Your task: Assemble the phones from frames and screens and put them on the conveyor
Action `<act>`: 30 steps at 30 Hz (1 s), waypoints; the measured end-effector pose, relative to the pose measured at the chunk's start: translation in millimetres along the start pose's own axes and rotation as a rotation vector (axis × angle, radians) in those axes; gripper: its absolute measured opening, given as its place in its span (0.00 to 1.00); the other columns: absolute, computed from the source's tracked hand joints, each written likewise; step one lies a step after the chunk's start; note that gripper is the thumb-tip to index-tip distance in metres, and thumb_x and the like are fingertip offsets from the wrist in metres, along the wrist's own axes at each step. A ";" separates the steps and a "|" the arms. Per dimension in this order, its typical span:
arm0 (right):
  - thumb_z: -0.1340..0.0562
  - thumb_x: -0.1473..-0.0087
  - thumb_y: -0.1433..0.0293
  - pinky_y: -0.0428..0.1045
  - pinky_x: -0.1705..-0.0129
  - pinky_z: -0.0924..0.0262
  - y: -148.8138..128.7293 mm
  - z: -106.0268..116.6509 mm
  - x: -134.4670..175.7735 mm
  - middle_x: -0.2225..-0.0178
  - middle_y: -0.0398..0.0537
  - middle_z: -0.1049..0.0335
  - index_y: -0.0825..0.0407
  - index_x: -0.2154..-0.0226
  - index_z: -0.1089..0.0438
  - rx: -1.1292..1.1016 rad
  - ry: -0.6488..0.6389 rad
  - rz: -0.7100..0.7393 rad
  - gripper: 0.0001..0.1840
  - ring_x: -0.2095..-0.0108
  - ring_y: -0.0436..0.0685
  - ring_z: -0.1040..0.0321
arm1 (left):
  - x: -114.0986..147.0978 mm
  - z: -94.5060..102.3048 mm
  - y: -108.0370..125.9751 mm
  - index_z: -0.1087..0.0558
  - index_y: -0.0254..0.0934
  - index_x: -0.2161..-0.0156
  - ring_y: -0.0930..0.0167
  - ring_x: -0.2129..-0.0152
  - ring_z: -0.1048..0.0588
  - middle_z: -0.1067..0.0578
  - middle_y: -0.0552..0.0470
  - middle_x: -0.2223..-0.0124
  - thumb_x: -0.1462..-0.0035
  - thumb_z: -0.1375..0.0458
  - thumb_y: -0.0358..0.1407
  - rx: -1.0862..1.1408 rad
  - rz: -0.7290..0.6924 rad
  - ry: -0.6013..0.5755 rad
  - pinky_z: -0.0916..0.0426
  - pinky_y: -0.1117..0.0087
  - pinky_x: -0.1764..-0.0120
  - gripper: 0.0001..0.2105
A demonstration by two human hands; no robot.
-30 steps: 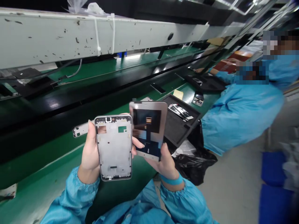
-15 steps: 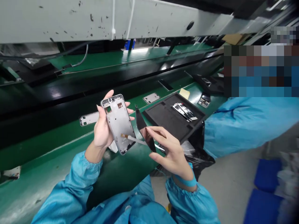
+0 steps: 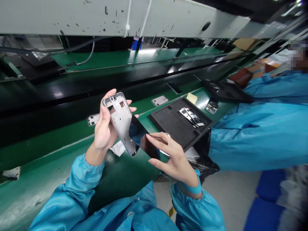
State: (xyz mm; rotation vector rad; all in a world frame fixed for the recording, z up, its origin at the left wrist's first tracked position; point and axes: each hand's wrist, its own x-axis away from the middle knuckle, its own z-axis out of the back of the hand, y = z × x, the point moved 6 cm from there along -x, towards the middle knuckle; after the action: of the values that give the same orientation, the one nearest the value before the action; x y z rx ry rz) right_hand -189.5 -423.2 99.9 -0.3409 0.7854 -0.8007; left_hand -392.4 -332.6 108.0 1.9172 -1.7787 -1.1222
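My left hand (image 3: 105, 125) is closed around a silver phone frame (image 3: 121, 119), its inner side turned up and its top end tilted away from me. In my right hand (image 3: 169, 154) is a dark, glossy phone screen (image 3: 141, 138), pinched between fingers and thumb at its lower right end. The screen's upper left end overlaps the lower part of the frame. Whether the two touch, I cannot tell. The ribbon cable is hidden behind the screen. A crumpled white tissue (image 3: 117, 148) lies on the green bench below the frame.
Right of my hands is a black foam tray (image 3: 166, 118) bearing several phone parts (image 3: 191, 117). More phone frames (image 3: 160, 100) and a dark phone screen (image 3: 175, 88) lie farther back. A black plastic bag (image 3: 207, 157) hangs near a co-worker's blue sleeve (image 3: 260, 134).
The screen has turned from nearly edge-on to showing its glossy face, and has moved left over the frame's lower part. The ribbon cable has gone out of sight. The co-worker has shifted.
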 end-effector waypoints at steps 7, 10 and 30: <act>0.35 0.32 0.46 0.61 0.45 0.21 12.2 -32.3 -12.4 0.45 0.58 0.27 0.42 0.21 0.46 -0.230 0.166 -0.131 0.45 0.47 0.65 0.23 | -2.3 1.2 -3.9 0.29 0.45 0.41 0.62 0.60 0.13 0.18 0.44 0.47 0.38 0.31 0.57 -0.270 0.000 -0.161 0.16 0.63 0.60 0.28; 0.35 0.33 0.43 0.60 0.47 0.20 20.2 -45.1 -13.3 0.46 0.58 0.28 0.44 0.22 0.45 -0.345 0.196 -0.233 0.47 0.50 0.63 0.23 | -5.7 4.5 -4.8 0.28 0.45 0.42 0.65 0.63 0.14 0.19 0.44 0.48 0.37 0.30 0.54 -0.324 -0.034 -0.208 0.16 0.65 0.61 0.26; 0.36 0.34 0.42 0.66 0.38 0.28 38.3 -83.1 -27.5 0.31 0.65 0.46 0.49 0.27 0.33 -0.180 0.172 -0.182 0.44 0.47 0.64 0.28 | -6.2 2.4 -33.1 0.30 0.43 0.37 0.61 0.57 0.13 0.17 0.42 0.46 0.34 0.39 0.63 -0.252 0.081 -0.006 0.16 0.57 0.52 0.32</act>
State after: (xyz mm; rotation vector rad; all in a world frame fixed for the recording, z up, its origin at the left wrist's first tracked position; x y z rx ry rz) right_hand -243.4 -376.3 36.5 -0.5150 1.0006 -0.9413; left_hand -370.2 -319.8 86.0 1.6824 -1.6146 -1.2574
